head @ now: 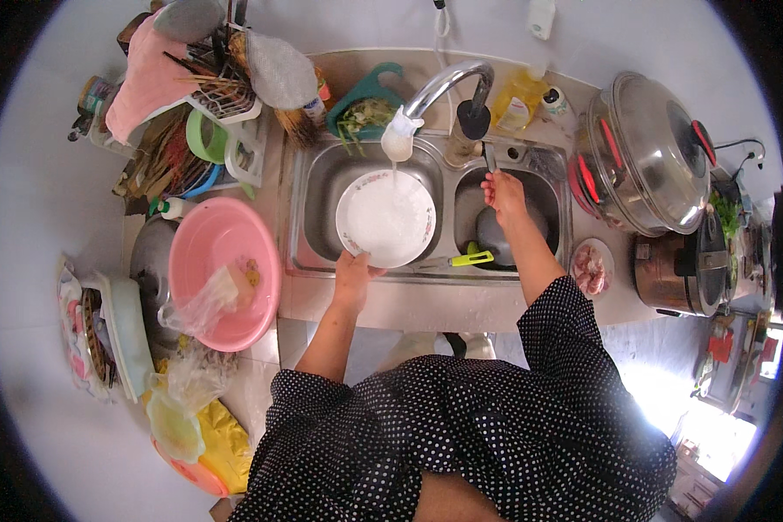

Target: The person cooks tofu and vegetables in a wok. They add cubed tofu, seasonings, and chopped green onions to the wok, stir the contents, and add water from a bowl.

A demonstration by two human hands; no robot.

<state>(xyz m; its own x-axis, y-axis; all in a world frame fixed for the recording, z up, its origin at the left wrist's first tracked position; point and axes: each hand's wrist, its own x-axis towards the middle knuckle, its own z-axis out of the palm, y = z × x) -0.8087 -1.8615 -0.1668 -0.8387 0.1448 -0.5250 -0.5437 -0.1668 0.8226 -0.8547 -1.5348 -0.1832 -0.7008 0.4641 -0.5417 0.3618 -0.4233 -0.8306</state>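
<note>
My left hand (355, 274) grips the near rim of a white plate (385, 218) with a floral border. The plate is over the left basin (316, 215) of a steel double sink. Water runs onto it from a curved chrome faucet (450, 75), whose spout wears a whitish cover (401, 134). At the faucet's base, my right hand (504, 194) has its fingers on the faucet lever (489, 156). Below that hand, a dark round pan (489, 228) sits in the right basin, partly hidden by my forearm. A yellow-green handle (471, 259) lies across this basin's near edge.
Behind the sink stand a teal strainer (365, 98) holding vegetable scraps and a yellow liquid bottle (519, 98). To the right are a lidded steamer pot (652, 156), a plate of raw meat (592, 266) and an electric cooker (669, 267). A pink basin (225, 215) stands left.
</note>
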